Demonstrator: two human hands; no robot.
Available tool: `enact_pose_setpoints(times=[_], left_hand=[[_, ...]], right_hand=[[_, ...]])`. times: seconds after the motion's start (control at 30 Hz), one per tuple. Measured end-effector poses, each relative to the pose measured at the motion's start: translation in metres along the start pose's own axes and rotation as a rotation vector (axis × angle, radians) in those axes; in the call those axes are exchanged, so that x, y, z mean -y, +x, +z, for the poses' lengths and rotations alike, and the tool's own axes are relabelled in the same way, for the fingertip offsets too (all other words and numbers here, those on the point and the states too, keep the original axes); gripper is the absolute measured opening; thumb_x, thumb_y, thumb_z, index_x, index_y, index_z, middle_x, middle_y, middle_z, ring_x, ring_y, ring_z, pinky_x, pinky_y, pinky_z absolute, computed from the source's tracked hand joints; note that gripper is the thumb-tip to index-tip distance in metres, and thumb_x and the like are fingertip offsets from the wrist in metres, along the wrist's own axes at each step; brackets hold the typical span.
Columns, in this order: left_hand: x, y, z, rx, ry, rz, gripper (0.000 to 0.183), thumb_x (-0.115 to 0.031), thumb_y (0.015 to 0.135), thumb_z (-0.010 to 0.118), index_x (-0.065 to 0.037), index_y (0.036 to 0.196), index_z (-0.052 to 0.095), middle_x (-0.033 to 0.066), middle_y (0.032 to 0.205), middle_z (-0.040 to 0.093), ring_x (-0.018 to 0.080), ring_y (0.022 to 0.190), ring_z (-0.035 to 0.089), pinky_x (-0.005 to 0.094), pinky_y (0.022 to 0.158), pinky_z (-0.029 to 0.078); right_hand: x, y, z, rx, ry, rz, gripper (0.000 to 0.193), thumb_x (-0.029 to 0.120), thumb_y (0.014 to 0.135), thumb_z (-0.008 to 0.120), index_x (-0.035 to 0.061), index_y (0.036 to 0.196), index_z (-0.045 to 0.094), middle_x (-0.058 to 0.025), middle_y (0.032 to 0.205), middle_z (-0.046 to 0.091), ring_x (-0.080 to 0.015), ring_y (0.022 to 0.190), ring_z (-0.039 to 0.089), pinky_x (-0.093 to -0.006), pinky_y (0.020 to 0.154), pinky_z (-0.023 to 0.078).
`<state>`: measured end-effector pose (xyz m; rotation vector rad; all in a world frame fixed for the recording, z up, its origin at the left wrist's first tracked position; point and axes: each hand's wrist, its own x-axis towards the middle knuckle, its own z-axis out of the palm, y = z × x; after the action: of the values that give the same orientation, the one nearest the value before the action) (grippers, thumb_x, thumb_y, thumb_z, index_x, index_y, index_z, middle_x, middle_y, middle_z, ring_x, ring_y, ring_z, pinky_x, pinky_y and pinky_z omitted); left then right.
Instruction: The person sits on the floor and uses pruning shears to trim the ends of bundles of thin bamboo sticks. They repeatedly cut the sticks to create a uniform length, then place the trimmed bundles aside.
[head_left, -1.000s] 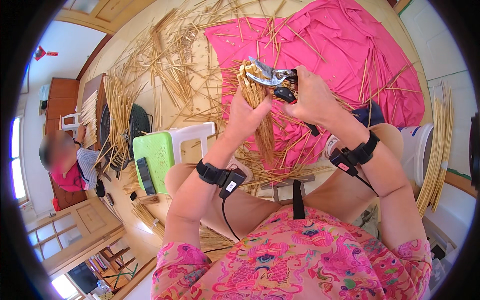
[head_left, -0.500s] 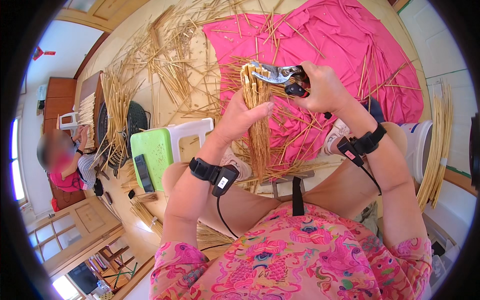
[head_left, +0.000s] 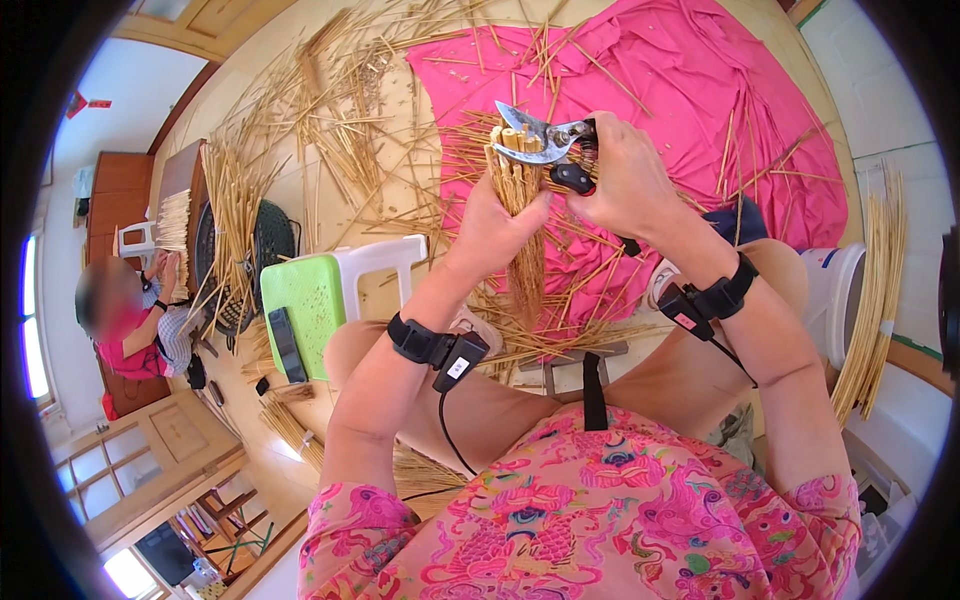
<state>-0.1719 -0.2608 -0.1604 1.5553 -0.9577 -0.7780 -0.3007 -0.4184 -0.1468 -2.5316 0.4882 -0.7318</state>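
Note:
My left hand (head_left: 497,228) is wrapped round a bundle of straw stalks (head_left: 516,184), with the cut ends upward and the thin brushy part hanging below. My right hand (head_left: 628,175) grips a pair of pruning shears (head_left: 545,143) with dark handles. The metal blades are spread apart over the top of the bundle, one behind the stalk ends and one across their front. Palm and fingers hide most of the handles.
A pink cloth (head_left: 690,90) strewn with stalks covers the floor ahead. Left of me stand a green and white stool (head_left: 318,310) and a dark basket (head_left: 268,245) of stalks; farther left sits another person (head_left: 140,320). A white bucket (head_left: 835,290) is at right.
The shears' blades have opened wider and tilted, and now straddle the stalk ends. Both hands have shifted slightly, the right one toward the bundle.

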Motion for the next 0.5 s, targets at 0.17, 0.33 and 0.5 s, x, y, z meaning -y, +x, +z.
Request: enact_pose_setpoints(times=[0.17,0.33,0.5], left_hand=[[0.000,-0.002,0.003,-0.029,-0.029,0.040,0.022,-0.009,0.092,0.069,0.001,0.110,0.063,0.0021,0.095,0.067,0.0080,0.084,0.060,0.0280,0.074,0.051],[-0.001,-0.004,-0.002,0.044,-0.088,-0.021,0.025,-0.009,0.091,0.069,-0.001,0.112,0.060,0.0014,0.095,0.066,0.0077,0.084,0.059,0.0282,0.074,0.050],[-0.003,-0.002,-0.012,0.177,-0.156,-0.082,0.031,-0.009,0.089,0.071,-0.002,0.116,0.057,-0.0002,0.096,0.063,0.0077,0.084,0.058,0.0277,0.075,0.050]], right_hand=[[-0.004,-0.002,0.003,0.149,0.099,0.140,0.053,0.025,0.066,0.080,-0.0074,0.095,0.050,-0.0277,0.076,0.064,-0.0458,0.077,0.066,-0.0496,0.071,0.053],[-0.017,-0.005,0.007,0.145,0.159,0.095,0.051,0.026,0.067,0.080,-0.0057,0.091,0.049,-0.0254,0.070,0.063,-0.0453,0.071,0.066,-0.0490,0.066,0.054],[-0.023,-0.004,0.003,0.146,0.143,0.013,0.050,0.027,0.066,0.081,-0.0036,0.090,0.049,-0.0206,0.065,0.062,-0.0438,0.068,0.066,-0.0484,0.065,0.053]])
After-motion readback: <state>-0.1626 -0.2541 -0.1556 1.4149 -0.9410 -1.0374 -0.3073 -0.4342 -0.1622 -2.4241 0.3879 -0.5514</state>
